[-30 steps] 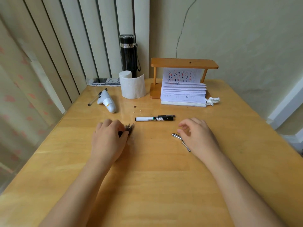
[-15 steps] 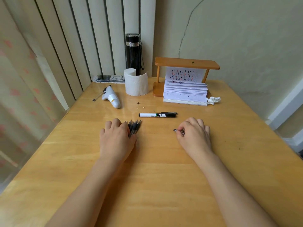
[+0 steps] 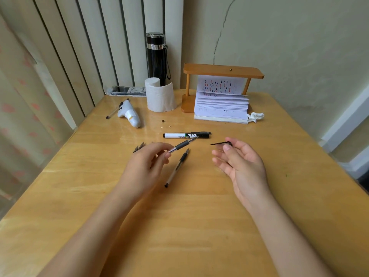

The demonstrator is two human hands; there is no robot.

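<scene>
Head view, left hand (image 3: 147, 164): the fingers are curled, and a gel pen (image 3: 180, 145) is pinched between thumb and forefinger just behind its black rubber sleeve.
Gel pen tip: it is pointed away from the grip, almost over the marker (image 3: 186, 135) lying beyond it.
Pen tips (image 3: 139, 147): a dark cluster is seen sticking out on the far left of the same grip. Whether these pens are held in the palm or lie under it cannot be told.
Loose pen (image 3: 176, 168): it lies on the table (image 3: 199, 226) just right of the grip, untouched.
Right hand (image 3: 241, 162): the palm is turned up and the fingers are relaxed. A thin black strip (image 3: 219, 143) is pinched between thumb and forefinger, its free end pointing toward the left grip.
Risk, pinch: the gel pen is held far back and only by two fingertips, so it is likely to swivel or drop if it is knocked.
Risk, cluster: if the palm is opened to shift the pinch, the pens by it may scatter.
Risk, strip: its limp free end may be missed or snagged on the bare pen tip.
Risk, loose pen: it may be rolled away by a sweep of the wrist.
</scene>
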